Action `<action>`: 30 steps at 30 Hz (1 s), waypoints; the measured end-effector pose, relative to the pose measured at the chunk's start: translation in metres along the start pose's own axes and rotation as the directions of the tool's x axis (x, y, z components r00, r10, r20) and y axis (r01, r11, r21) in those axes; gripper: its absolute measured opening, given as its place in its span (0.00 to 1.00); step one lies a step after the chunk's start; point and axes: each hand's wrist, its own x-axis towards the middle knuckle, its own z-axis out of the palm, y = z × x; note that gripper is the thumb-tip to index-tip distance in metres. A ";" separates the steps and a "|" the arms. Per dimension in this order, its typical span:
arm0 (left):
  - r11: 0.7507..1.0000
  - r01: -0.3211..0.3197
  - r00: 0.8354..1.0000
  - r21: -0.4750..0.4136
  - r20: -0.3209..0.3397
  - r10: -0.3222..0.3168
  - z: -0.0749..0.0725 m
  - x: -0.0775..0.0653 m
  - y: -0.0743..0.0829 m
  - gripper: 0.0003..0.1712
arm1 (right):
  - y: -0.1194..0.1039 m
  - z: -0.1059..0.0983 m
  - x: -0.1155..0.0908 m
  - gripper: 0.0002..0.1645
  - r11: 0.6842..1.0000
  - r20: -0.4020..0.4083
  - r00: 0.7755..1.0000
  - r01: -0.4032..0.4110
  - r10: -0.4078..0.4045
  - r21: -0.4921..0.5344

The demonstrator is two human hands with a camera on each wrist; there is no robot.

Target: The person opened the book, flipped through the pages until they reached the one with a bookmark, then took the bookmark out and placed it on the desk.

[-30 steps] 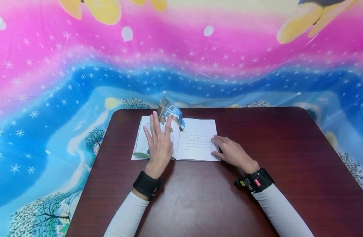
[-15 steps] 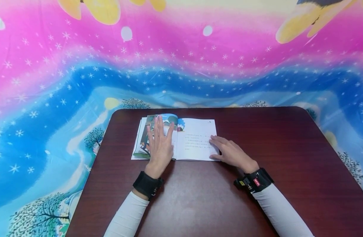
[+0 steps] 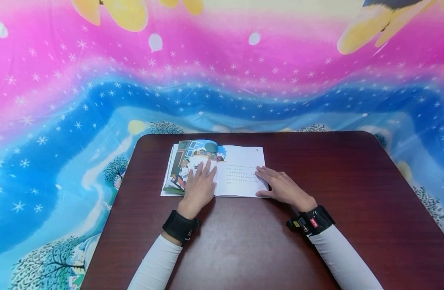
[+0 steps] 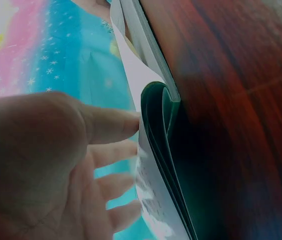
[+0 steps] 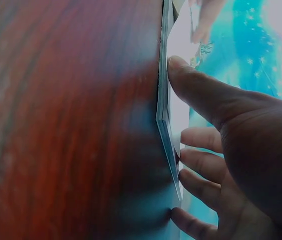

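Observation:
An open picture book [image 3: 240, 177] lies on the table. Its left page [image 3: 198, 151] carries a coloured street scene, its right page mostly lines of small text. My left hand [image 3: 198, 187] rests with spread, nearly straight fingers on the lower part of the left page, close to the fold. In the left wrist view the thumb [image 4: 113, 124] meets the page where the paper curves into the spine [image 4: 155, 90]. My right hand [image 3: 285, 188] lies at the book's right edge; in the right wrist view its thumb [image 5: 180, 67] and fingertips touch the page surface.
The dark reddish-brown table [image 3: 352, 181] extends to both sides of the book and toward me. Behind it hangs a pink and blue printed cloth [image 3: 243, 80] with snowflakes and trees. A black band with a small device [image 3: 312, 221] is strapped round each wrist.
A page that stood curled up under my left hand has come down flat on the left side, showing its picture. The left hand has then slid down toward me; the right hand barely shifted.

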 end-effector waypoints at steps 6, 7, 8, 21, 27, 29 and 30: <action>0.998 -0.019 0.997 -0.061 0.072 0.023 0.001 -0.002 0.003 0.34 | -0.001 0.002 0.001 0.49 1.000 -0.024 1.000 -0.008 0.007 -0.015; 0.997 -0.023 0.997 -0.068 0.074 0.028 0.001 -0.002 0.003 0.35 | -0.001 0.002 0.001 0.49 1.000 -0.030 1.000 -0.009 0.008 -0.020; 0.997 -0.027 0.996 -0.071 0.081 0.032 0.002 -0.003 0.004 0.37 | -0.001 0.003 0.001 0.49 1.000 -0.036 0.999 -0.010 0.010 -0.026; 0.993 -0.035 0.991 -0.108 0.122 0.049 0.007 -0.003 0.010 0.55 | -0.001 0.005 0.001 0.50 0.998 -0.090 0.996 -0.033 0.027 -0.057; 0.986 -0.085 0.989 -0.145 0.108 0.101 0.003 -0.004 0.010 0.49 | -0.003 0.004 0.002 0.54 0.997 -0.106 0.992 -0.076 0.076 -0.002; 0.981 -0.122 0.987 -0.149 0.089 0.136 0.001 -0.004 0.010 0.48 | -0.003 0.004 0.002 0.54 0.995 -0.104 0.990 -0.096 0.097 0.018; 0.980 -0.138 0.985 -0.145 0.079 0.151 0.000 -0.004 0.009 0.48 | -0.003 0.004 0.002 0.54 0.994 -0.102 0.989 -0.104 0.106 0.025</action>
